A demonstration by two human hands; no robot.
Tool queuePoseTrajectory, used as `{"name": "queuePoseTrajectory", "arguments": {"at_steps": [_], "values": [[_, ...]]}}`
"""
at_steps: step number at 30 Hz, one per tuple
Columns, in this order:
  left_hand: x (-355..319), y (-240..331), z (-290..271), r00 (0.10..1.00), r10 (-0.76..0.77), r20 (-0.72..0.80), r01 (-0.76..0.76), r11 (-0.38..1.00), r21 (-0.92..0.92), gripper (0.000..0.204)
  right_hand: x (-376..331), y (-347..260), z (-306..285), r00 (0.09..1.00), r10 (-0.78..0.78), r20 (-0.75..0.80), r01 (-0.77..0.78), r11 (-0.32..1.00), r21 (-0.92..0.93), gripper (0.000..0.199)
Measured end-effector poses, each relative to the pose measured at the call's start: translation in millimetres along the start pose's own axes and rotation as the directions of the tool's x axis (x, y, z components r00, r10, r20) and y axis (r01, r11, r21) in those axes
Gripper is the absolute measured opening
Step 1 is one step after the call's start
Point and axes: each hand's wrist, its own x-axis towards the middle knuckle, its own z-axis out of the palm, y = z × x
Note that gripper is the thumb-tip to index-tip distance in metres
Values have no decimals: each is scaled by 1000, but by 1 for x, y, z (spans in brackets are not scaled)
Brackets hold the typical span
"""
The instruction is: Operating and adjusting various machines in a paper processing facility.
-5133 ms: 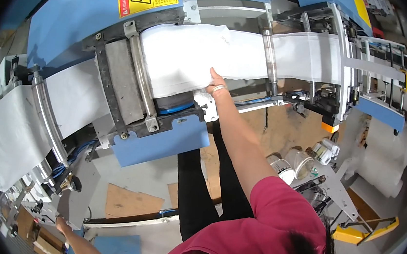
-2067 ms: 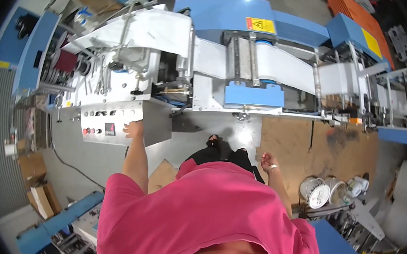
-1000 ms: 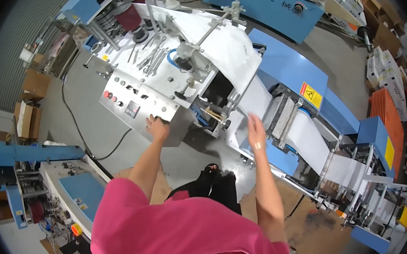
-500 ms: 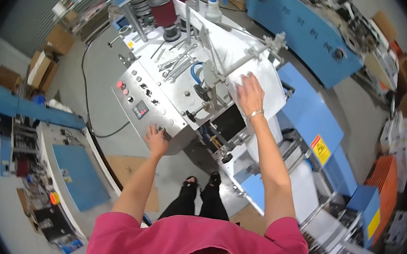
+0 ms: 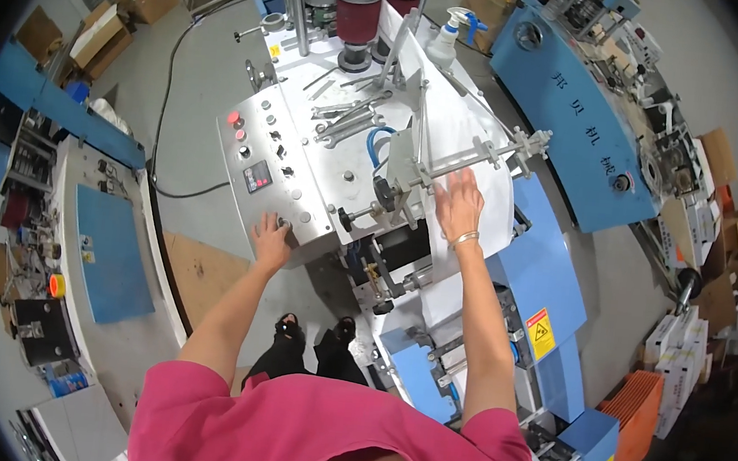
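Pressing flat, the right hand (image 5: pixel 458 205) steadies white web (image 5: pixel 473 165) at two o'clock; left hand (image 5: pixel 270 241) fingertips touch a control panel (image 5: pixel 275 177) knob.

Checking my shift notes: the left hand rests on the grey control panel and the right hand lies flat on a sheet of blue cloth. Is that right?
Not quite. The head view shows the cloth is white, not blue. The right hand does lie flat on it, and the left hand rests on the grey control panel.

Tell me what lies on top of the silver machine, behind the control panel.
On the silver machine top lie loose wrenches; behind stand dark red spools and a spray bottle. The white web hides the right part.
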Motion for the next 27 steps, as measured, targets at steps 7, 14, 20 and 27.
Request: {"name": "queuePoseTrajectory", "arguments": {"at_steps": [7,14,20,27], "values": [[4,2,-7,999,27,31,-26,999,-33,34,16,-10,-9,997,-16,73,20,999,-50,44],[4,0,-7,999,14,47,-14,1000,-13,32,8,-9,-1,999,31,38,-28,997,-78,40],[2,-1,-8,1000,18,21,-17,1000,-18,30,2,-5,0,999,41,3,-41,997,-66,37],[1,-2,-7,999,14,44,-14,1000,-6,33,-13,-5,2,996,-57,72,61,997,-49,39]]}}
